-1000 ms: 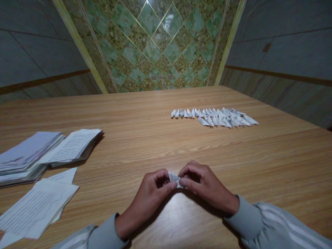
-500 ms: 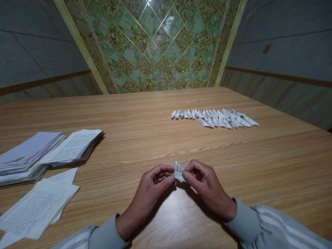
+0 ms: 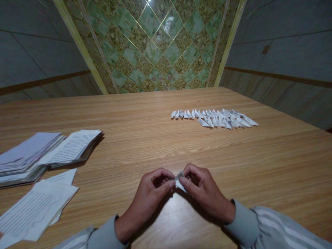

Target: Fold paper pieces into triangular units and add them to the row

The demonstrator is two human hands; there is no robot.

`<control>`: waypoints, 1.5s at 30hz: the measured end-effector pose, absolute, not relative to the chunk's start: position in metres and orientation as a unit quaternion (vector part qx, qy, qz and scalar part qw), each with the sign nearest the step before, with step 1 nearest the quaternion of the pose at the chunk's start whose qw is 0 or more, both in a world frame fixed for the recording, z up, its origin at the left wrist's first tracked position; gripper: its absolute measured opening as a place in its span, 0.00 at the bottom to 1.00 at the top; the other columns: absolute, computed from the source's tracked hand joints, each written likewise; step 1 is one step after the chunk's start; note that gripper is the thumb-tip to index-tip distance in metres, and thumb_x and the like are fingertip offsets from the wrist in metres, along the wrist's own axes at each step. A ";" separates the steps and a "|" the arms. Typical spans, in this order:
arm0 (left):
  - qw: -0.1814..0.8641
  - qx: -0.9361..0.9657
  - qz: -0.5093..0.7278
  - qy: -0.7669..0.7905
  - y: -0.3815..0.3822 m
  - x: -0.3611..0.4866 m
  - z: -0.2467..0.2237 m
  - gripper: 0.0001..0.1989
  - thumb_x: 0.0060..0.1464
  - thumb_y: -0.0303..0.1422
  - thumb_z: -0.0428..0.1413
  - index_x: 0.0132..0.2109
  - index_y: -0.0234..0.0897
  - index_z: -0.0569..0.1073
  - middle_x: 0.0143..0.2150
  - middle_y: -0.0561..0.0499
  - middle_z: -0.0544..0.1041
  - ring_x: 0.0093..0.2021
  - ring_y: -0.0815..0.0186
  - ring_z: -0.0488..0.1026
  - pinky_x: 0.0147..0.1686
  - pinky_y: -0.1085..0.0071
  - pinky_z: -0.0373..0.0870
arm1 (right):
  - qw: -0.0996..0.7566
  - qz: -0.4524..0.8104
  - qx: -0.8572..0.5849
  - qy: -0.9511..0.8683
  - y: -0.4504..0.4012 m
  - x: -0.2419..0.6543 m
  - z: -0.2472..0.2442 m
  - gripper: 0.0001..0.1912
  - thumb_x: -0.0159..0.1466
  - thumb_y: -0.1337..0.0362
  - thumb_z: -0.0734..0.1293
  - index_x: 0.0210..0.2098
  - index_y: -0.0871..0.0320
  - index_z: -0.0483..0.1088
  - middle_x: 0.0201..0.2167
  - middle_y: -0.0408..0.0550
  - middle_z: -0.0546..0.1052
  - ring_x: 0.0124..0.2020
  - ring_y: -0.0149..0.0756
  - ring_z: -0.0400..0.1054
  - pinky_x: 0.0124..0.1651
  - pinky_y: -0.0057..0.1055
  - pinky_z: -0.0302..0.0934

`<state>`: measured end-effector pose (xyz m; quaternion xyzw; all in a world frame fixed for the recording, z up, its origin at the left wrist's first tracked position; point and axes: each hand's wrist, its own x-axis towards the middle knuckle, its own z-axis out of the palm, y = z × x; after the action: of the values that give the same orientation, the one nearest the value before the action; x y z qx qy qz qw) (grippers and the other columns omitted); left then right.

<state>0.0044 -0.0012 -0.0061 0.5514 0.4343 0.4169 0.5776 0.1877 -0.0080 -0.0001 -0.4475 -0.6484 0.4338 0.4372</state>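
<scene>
A small folded piece of white paper is held between my two hands above the near middle of the table. My left hand pinches its left edge between thumb and fingers. On the other side, my right hand grips the paper, its thumb over the front and the fingers curled behind. Parts of the paper are hidden by the fingertips. Further back on the right lie two rows of small folded paper pieces with pointed tips.
An open stack of bound pages lies at the left. Nearer, loose written sheets overlap on the wooden table. A patterned tile wall stands behind the table. At the bottom left edge, a bit of skin touches the sheets.
The folded paper has tilted and turned between my fingers, its upright point now lower. Both hands have moved slightly down and closer together.
</scene>
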 end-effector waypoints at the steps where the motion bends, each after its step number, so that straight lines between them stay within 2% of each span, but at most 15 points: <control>1: 0.561 0.556 0.426 0.441 -0.002 0.005 -0.007 0.06 0.54 0.34 0.62 0.36 0.35 0.76 0.28 0.51 0.77 0.29 0.65 0.74 0.30 0.71 0.70 | 0.445 0.432 -0.451 -0.642 -0.007 0.188 -0.001 0.12 0.65 0.59 0.66 0.27 0.58 0.68 0.22 0.40 0.68 0.24 0.29 0.60 0.28 0.27 0.53; 5: 0.439 0.644 0.436 0.450 -0.008 0.005 -0.006 0.04 0.60 0.33 0.58 0.40 0.38 0.76 0.35 0.51 0.79 0.35 0.64 0.76 0.37 0.69 0.71 | 0.475 0.414 -0.487 -0.605 -0.004 0.188 -0.006 0.11 0.65 0.59 0.66 0.28 0.58 0.68 0.23 0.40 0.68 0.25 0.30 0.61 0.28 0.27 0.54; 8: 0.401 0.694 0.415 0.430 -0.010 0.005 -0.005 0.04 0.60 0.31 0.58 0.40 0.39 0.78 0.38 0.50 0.80 0.39 0.63 0.76 0.41 0.68 0.70 | 0.478 0.411 -0.492 -0.600 -0.005 0.185 -0.006 0.09 0.65 0.59 0.67 0.31 0.57 0.69 0.24 0.40 0.70 0.26 0.31 0.63 0.30 0.27 0.56; 10: 0.425 0.683 0.414 0.426 -0.010 0.006 -0.004 0.04 0.60 0.32 0.59 0.40 0.39 0.79 0.39 0.49 0.79 0.41 0.62 0.76 0.42 0.67 0.70 | 0.467 0.435 -0.468 -0.612 -0.008 0.182 -0.005 0.07 0.65 0.60 0.67 0.35 0.57 0.69 0.27 0.41 0.72 0.28 0.31 0.65 0.31 0.27 0.58; 13: 0.511 0.614 0.429 0.421 -0.009 0.007 -0.005 0.05 0.59 0.34 0.60 0.38 0.37 0.77 0.35 0.50 0.78 0.36 0.64 0.75 0.37 0.68 0.71 | 0.452 0.477 -0.420 -0.626 -0.012 0.180 -0.003 0.08 0.68 0.59 0.65 0.40 0.57 0.70 0.31 0.43 0.74 0.32 0.32 0.68 0.34 0.28 0.61; 18: 0.606 0.524 0.447 0.398 -0.008 0.009 -0.009 0.07 0.52 0.30 0.64 0.37 0.36 0.74 0.33 0.52 0.76 0.32 0.67 0.73 0.35 0.71 0.71 | 0.450 0.500 -0.397 -0.624 -0.015 0.181 -0.003 0.09 0.70 0.58 0.64 0.44 0.56 0.70 0.35 0.44 0.76 0.37 0.33 0.70 0.39 0.29 0.62; 25: 0.585 0.544 0.447 0.403 -0.008 0.009 -0.008 0.08 0.52 0.29 0.64 0.39 0.37 0.75 0.39 0.51 0.76 0.36 0.66 0.74 0.36 0.71 0.71 | 0.443 0.507 -0.397 -0.624 -0.013 0.182 -0.001 0.08 0.68 0.60 0.66 0.43 0.56 0.70 0.34 0.44 0.76 0.35 0.33 0.69 0.38 0.30 0.62; 30: 0.572 0.559 0.444 0.403 -0.010 0.008 -0.006 0.07 0.53 0.29 0.64 0.40 0.37 0.75 0.39 0.51 0.77 0.37 0.65 0.75 0.38 0.71 0.72 | 0.441 0.500 -0.404 -0.626 -0.011 0.184 -0.004 0.08 0.66 0.62 0.69 0.44 0.56 0.69 0.32 0.41 0.75 0.33 0.32 0.68 0.37 0.29 0.61; 35: 0.579 0.547 0.445 0.410 -0.009 0.009 -0.006 0.09 0.53 0.30 0.64 0.41 0.36 0.74 0.38 0.50 0.77 0.34 0.67 0.75 0.35 0.72 0.72 | 0.444 0.500 -0.410 -0.621 -0.010 0.185 -0.006 0.08 0.66 0.62 0.69 0.43 0.56 0.69 0.29 0.40 0.73 0.31 0.31 0.67 0.35 0.29 0.61; 45: 0.594 0.528 0.445 0.412 -0.010 0.009 -0.003 0.10 0.52 0.29 0.64 0.42 0.36 0.74 0.38 0.50 0.79 0.36 0.66 0.78 0.36 0.73 0.74 | 0.436 0.495 -0.425 -0.620 -0.010 0.184 -0.001 0.10 0.65 0.59 0.69 0.42 0.56 0.69 0.28 0.40 0.72 0.30 0.31 0.66 0.33 0.28 0.59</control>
<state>0.0095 -0.0098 -0.0033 0.5282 0.4125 0.4454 0.5937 0.1845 -0.0096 -0.0013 -0.4251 -0.6200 0.4947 0.4361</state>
